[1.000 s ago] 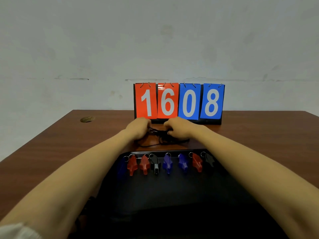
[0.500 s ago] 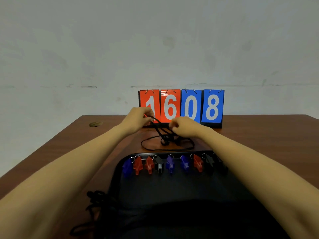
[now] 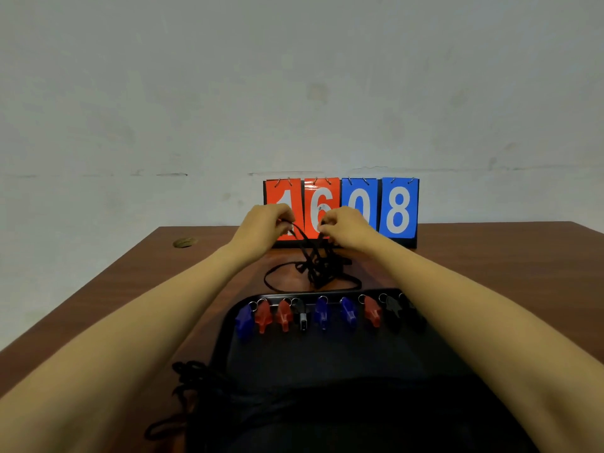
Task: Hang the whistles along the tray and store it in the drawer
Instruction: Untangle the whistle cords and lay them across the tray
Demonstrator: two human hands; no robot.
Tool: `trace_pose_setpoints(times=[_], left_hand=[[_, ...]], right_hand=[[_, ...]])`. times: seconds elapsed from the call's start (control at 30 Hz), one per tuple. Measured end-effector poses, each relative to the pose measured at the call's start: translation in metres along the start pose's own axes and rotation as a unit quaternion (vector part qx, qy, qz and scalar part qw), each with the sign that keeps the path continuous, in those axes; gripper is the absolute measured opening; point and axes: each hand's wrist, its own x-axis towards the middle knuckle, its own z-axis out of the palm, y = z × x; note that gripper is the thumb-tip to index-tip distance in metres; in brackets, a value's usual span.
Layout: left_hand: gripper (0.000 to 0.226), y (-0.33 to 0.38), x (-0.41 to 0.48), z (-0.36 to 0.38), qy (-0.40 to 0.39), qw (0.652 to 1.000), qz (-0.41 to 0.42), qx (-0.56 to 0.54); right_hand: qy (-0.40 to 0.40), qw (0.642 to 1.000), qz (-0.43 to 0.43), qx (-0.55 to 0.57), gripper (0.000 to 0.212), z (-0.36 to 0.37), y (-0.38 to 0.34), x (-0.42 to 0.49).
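Black cords (image 3: 316,269) are held pinched above the table (image 3: 130,289) by left hand (image 3: 266,220) and right hand (image 3: 346,225), fingers curled tight on strands; whistles (image 3: 322,317) are hung along the tray (image 3: 327,361) rim, close by.

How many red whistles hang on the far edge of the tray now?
3. Two red whistles hang side by side near the left end of the row; the third hangs right of the middle. The right forearm covers the row's right end, so another may be hidden.
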Motion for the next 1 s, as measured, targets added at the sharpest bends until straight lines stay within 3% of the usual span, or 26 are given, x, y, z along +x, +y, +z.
trace_pose_setpoints(times=[0.1, 0.23, 0.3, 0.4, 0.5, 0.6, 0.73, 0.8, 0.93, 1.0], left_hand=[[0.021, -0.022, -0.003, 0.003, -0.083, 0.983, -0.052, 0.153], [0.050, -0.022, -0.011, 0.010, -0.273, 0.910, -0.172, 0.261], [0.056, -0.005, -0.009, 0.009, -0.227, 0.941, -0.157, 0.195], [0.057, 0.031, 0.005, 0.009, -0.099, 0.992, -0.083, 0.006], [0.045, 0.068, 0.020, 0.011, -0.067, 0.988, -0.047, -0.134], [0.032, 0.086, 0.027, 0.011, -0.064, 0.974, -0.052, -0.210], [0.031, 0.069, 0.028, 0.009, -0.069, 0.985, -0.062, -0.143], [0.028, 0.053, 0.023, 0.009, -0.115, 0.988, -0.074, -0.075], [0.024, 0.029, 0.012, 0.011, -0.249, 0.961, -0.120, -0.006], [0.026, 0.026, 0.008, 0.011, -0.251, 0.956, -0.152, 0.021]], right_hand=[[0.095, 0.994, 0.039, -0.036, 0.023, -0.016, 0.007, 0.001], [0.141, 0.988, 0.040, 0.055, 0.020, -0.037, 0.009, -0.001], [0.133, 0.985, 0.019, 0.104, 0.018, -0.046, 0.003, -0.005], [0.090, 0.977, -0.013, 0.192, 0.018, -0.057, -0.008, -0.012], [0.056, 0.970, -0.060, 0.230, 0.020, -0.068, -0.018, -0.018], [0.085, 0.960, -0.073, 0.257, 0.017, -0.081, -0.020, -0.023], [0.168, 0.929, -0.035, 0.328, 0.010, -0.101, -0.013, -0.028], [0.216, 0.909, -0.021, 0.357, 0.011, -0.112, -0.009, -0.030], [0.275, 0.883, -0.024, 0.380, 0.013, -0.124, -0.008, -0.035], [0.304, 0.871, -0.023, 0.386, 0.014, -0.128, -0.010, -0.035]])
